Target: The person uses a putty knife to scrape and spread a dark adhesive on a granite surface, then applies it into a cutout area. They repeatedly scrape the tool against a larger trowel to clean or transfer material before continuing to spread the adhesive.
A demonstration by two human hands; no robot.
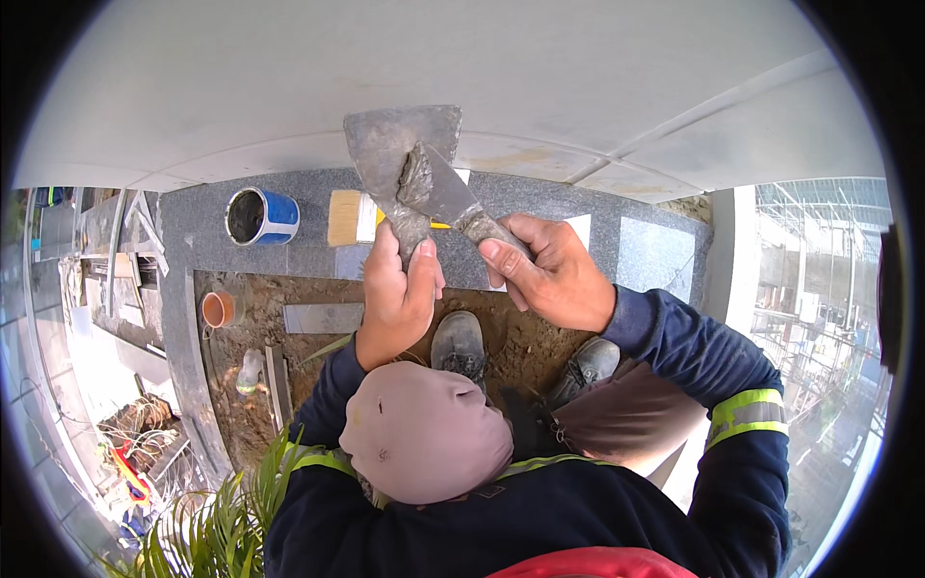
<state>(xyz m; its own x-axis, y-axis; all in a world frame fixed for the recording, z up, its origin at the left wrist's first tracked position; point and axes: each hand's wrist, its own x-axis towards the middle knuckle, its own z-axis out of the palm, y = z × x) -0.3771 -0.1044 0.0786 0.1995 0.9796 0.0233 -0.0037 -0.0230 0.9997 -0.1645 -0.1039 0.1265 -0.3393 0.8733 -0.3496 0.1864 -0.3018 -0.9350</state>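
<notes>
My left hand (402, 296) grips the handle of a wide putty knife (372, 137), its broad grey blade pointing up toward the wall. In my right hand (553, 267) is a narrower putty knife (457, 189), tilted up to the left so its tip crosses the wide blade. A lump of dark grey paste (415, 180) sits where the two blades meet. Behind the knives a wide paint brush (350, 217) with pale bristles lies on the granite ledge (318, 253); its handle is partly hidden. To its left is a blue and white can (264, 217) with dark residue inside.
A pale tiled wall (253, 79) rises directly ahead. On the soil (238, 282) below the ledge lie an orange pot (218, 309), a grey tile strip (321, 318) and a plastic bottle (249, 372). Palm leaves (246, 498) reach in at lower left. A white post (730, 253) stands right.
</notes>
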